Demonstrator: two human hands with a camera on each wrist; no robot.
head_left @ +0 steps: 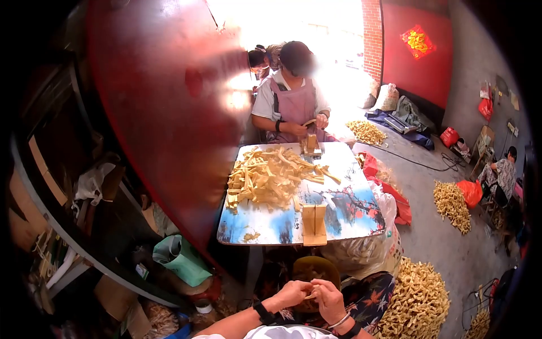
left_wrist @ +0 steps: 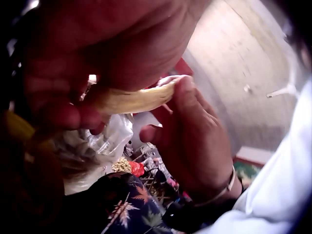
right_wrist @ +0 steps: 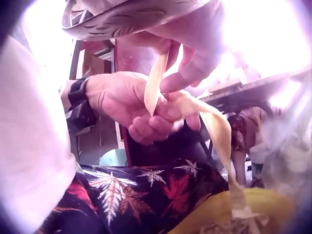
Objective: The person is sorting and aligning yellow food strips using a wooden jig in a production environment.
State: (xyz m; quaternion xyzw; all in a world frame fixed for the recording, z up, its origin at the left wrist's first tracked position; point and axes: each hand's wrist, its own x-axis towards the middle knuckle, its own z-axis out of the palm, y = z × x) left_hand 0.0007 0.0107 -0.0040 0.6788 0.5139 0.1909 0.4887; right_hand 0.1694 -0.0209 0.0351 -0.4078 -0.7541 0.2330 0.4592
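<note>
Both hands are together over the lap, holding a pale yellow, flexible strip (right_wrist: 219, 129). My left hand (head_left: 291, 294) pinches it between thumb and fingers; a black band circles that wrist. From the other side my right hand (head_left: 330, 302), with a bangle at its wrist, pinches another part of the strip. In the left wrist view the strip (left_wrist: 139, 101) spans between the fingers of both hands. One length hangs down in the right wrist view towards a yellow bowl (right_wrist: 270, 202) on the lap. The strip's exact material cannot be told.
Ahead stands a table (head_left: 353, 161) with a heap of similar strips (head_left: 271, 178) and a wooden stand (head_left: 314, 225) at its near edge. A person in an apron (head_left: 293, 101) sits across it. A pile of short knotted pieces (head_left: 415, 299) lies on the floor at right.
</note>
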